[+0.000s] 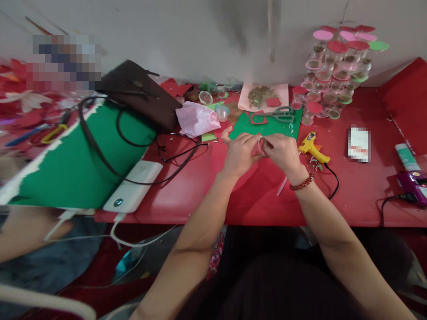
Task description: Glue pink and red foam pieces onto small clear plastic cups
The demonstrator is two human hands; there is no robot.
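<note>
My left hand (pixel 240 154) and my right hand (pixel 283 152) meet above the red-covered table, fingers pinched together. Between them is a small round pinkish piece (pixel 260 146) with a pale rim, mostly hidden by the fingers. A yellow glue gun (pixel 313 149) lies just right of my right hand, and a pale translucent stick (pixel 282 186) shows below that wrist. Beyond the hands, scissors (pixel 283 114) and a red paper piece with a cut-out (pixel 259 118) rest on a green sheet (pixel 245 126). Red paper (pixel 253 195) lies under my hands.
Stacked clear cups with coloured paper discs (pixel 333 75) stand at the back right. Leftward are a dark bag (pixel 136 91), glasses (pixel 173 153), a white power bank (pixel 133 186) and a green board (pixel 76 164). A glue-gun cord (pixel 337 180) trails toward the front edge. Another person's arm (pixel 33 231) shows at left.
</note>
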